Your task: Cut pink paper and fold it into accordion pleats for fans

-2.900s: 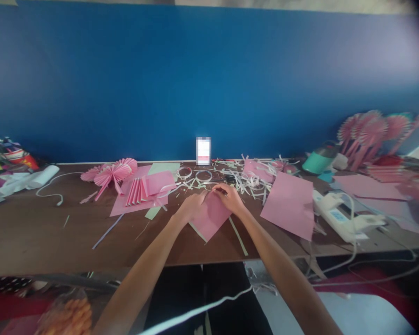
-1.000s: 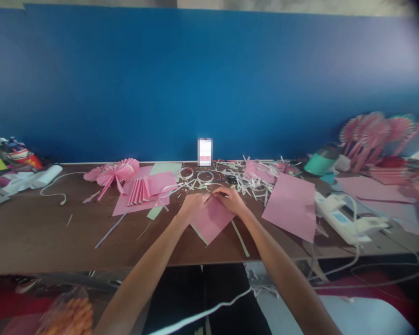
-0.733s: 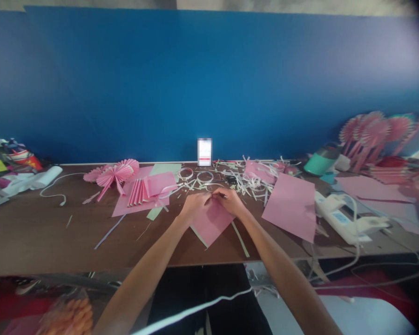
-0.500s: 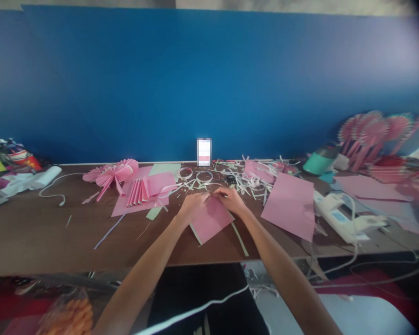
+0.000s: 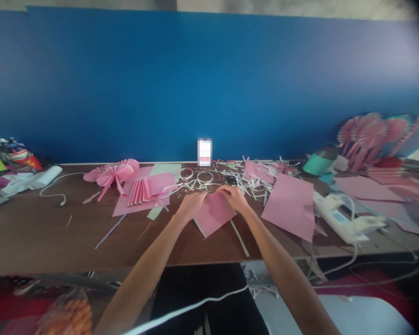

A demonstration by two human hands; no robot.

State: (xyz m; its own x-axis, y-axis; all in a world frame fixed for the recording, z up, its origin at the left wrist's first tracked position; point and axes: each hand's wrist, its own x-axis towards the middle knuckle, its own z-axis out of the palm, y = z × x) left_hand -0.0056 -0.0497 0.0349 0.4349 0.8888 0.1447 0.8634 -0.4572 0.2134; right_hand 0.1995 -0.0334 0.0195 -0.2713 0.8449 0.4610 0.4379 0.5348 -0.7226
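Note:
A sheet of pink paper (image 5: 214,215) lies tilted on the brown table in front of me, a pale edge showing along its lower left side. My left hand (image 5: 192,204) grips its upper left part, fingers closed. At the top right corner, my right hand (image 5: 233,197) pinches the same sheet. The fingertips of both hands are partly hidden behind the knuckles. A pale green paper strip (image 5: 240,238) sticks out below the right wrist.
Left are pleated pink paper (image 5: 138,193) and pink paper fans (image 5: 116,176). Behind my hands lie tape rolls (image 5: 205,177) and paper scraps (image 5: 256,181). Right are a pink sheet (image 5: 289,204), a white power strip (image 5: 338,217) and a green container (image 5: 317,164). A phone (image 5: 205,152) stands against the blue panel.
My hands have moved slightly apart along the sheet's top, the right one outward. The sheet has shifted a little to the right and away from me.

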